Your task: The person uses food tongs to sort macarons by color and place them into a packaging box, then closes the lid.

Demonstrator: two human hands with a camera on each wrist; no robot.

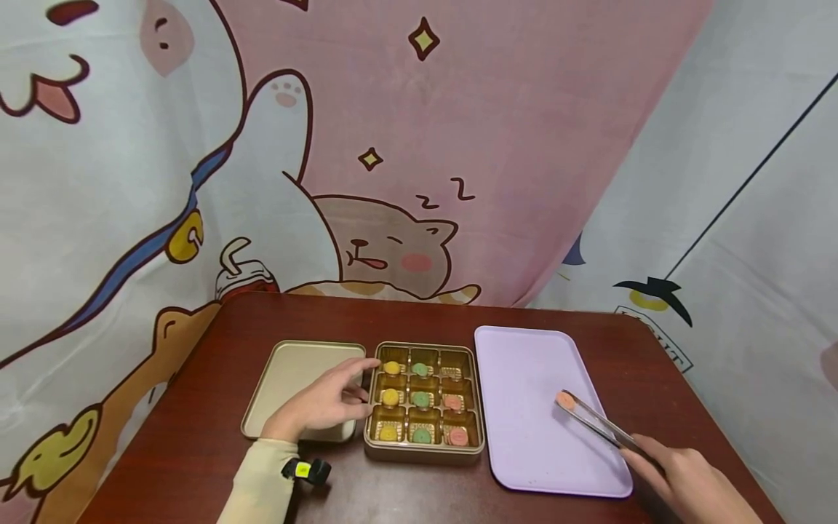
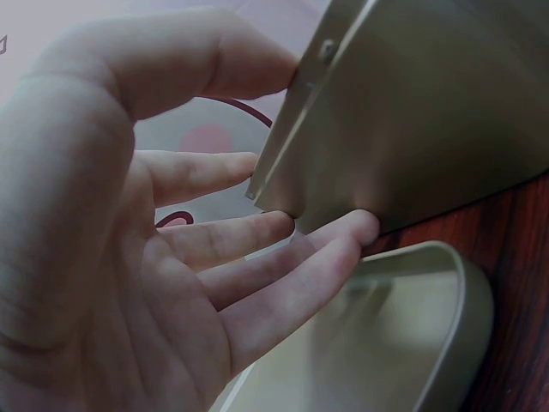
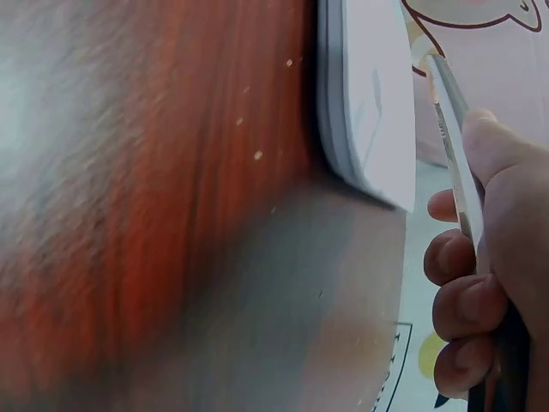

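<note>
My right hand (image 1: 687,480) grips metal tongs (image 1: 609,428) by the handle end. Their tips pinch a small round orange piece (image 1: 565,399) over the lilac tray (image 1: 537,444). At the left side of the gold box (image 1: 425,455) is my left hand (image 1: 321,400), with fingertips and thumb touching the box's side wall (image 2: 429,112). The box has a divided gold insert. Yellow pieces (image 1: 390,397) fill its left column, green pieces (image 1: 421,399) the middle one. Pink pieces (image 1: 458,436) lie in the middle and near compartments on the right; the far right one shows its bare floor.
A flat gold lid (image 1: 294,371) lies left of the box, partly under my left hand. The tray stands close along the box's right side. Behind the brown table (image 1: 196,466) hangs a cartoon-printed cloth (image 1: 524,131).
</note>
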